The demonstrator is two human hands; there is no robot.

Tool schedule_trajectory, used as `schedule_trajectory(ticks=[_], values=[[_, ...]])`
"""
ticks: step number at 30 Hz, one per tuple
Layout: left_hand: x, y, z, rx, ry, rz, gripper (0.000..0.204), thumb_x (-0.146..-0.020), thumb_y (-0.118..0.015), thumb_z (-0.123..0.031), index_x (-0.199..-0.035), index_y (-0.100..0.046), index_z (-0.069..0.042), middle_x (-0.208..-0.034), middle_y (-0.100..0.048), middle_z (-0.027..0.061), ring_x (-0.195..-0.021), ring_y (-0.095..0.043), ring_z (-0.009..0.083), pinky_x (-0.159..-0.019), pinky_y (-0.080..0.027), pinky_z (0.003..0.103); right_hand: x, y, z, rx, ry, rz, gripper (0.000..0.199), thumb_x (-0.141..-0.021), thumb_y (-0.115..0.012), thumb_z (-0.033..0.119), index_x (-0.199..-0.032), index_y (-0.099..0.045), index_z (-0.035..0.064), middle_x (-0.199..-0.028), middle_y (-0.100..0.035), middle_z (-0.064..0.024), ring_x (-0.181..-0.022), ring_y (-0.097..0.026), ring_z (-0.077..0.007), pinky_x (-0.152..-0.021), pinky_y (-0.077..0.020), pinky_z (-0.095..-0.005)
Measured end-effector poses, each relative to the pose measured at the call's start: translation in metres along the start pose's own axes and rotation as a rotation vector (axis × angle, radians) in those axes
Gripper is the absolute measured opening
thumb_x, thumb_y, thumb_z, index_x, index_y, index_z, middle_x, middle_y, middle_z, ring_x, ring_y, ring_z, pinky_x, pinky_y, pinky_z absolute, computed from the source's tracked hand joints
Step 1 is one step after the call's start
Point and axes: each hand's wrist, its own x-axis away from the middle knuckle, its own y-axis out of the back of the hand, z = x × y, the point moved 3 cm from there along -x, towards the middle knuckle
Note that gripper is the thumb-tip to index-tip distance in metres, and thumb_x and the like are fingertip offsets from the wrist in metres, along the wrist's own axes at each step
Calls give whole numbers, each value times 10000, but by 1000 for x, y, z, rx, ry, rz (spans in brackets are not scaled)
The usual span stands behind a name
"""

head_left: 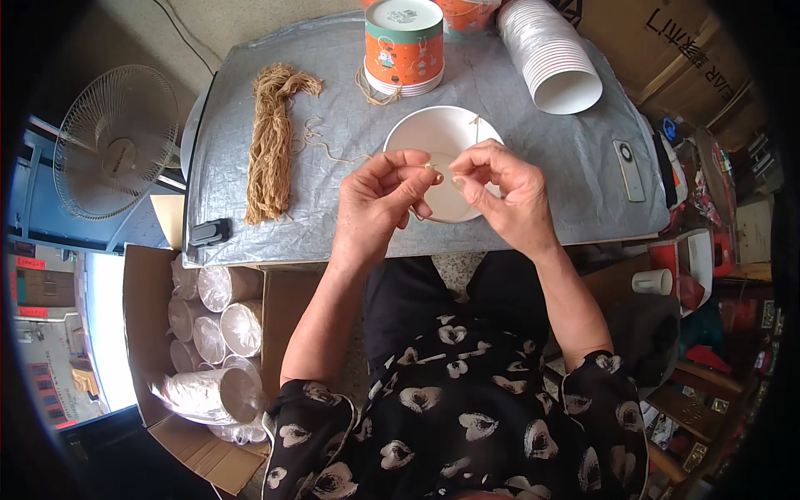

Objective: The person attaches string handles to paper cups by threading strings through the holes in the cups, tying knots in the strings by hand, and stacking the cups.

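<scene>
My left hand (387, 193) pinches light-brown twine (332, 158) between thumb and fingers. The strand trails left from it to a long looped hank (271, 154) lying on the table. Close by, my right hand (510, 193) has its thumb and forefinger pressed together, apparently on the same twine; the tiny end is hard to see. Both hands are over a white paper bucket (412, 133), with its mouth facing up. A short bit of twine crosses the bucket's far right rim.
Upside down at the back stands an orange-and-green printed bucket (404, 54) with twine beside it. Nested white buckets (554, 62) lie back right; a phone (629, 171) is nearer. A carton (137, 333) of wrapped cups sits lower left, below a fan (117, 150).
</scene>
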Motion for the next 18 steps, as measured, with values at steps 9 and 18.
schedule_trajectory(ticks=[9,18], values=[[2,1,8,2,27,41,167,-945,-756,-154,-1036,-721,-18,-866,-757,43,-676,-691,76,-508,-444,180,7,-17,3,170,163,-116,145,-863,-761,-20,-997,-715,8,-930,-689,-40,-810,-635,-117,-744,-525,-265],[6,-1,8,66,-10,72,162,-983,-695,-96,-1060,-703,46,-921,-760,109,-829,-730,132,-712,-576,246,9,-17,-2,118,90,-110,78,-902,-725,-8,-976,-698,-10,-898,-682,-33,-794,-615,-100,-747,-510,-257]])
